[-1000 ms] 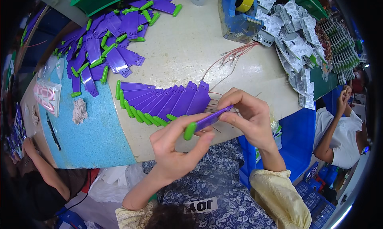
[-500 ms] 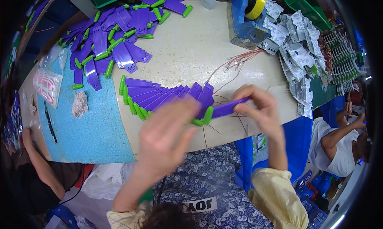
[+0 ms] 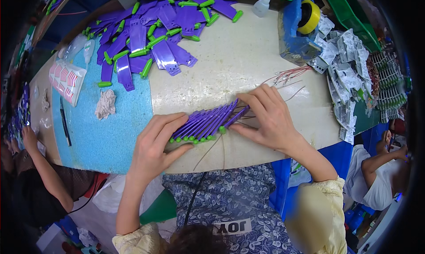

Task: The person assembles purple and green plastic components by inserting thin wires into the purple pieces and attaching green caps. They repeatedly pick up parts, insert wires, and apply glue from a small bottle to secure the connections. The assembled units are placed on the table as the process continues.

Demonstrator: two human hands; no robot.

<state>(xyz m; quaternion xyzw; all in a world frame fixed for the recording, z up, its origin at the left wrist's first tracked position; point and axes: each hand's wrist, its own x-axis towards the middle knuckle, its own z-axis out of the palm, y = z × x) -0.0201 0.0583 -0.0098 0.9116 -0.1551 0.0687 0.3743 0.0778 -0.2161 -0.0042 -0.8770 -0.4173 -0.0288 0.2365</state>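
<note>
1. The left hand (image 3: 152, 143) closes round the left end of a row of purple strips (image 3: 207, 120), its grip holding them between fingers on the far side and thumb on the near side. It would probably serve best as a steady stop, pressing evenly so that none fan out.
2. The right hand (image 3: 271, 121) has its grip closed on the right end, fingers beyond, thumb nearer. It should ease the outermost strip square, keeping thin wires (image 3: 223, 153) from getting pinched.
3. The row lies between both hands over the worktop (image 3: 239, 46); whether it touches is unclear. Its left strips lean close together, seemingly tipped on edge, with rounded green ends (image 3: 190, 139) lining the near side.
4. At the right, one strip slants slightly apart, its green end set farther from the person.
</note>
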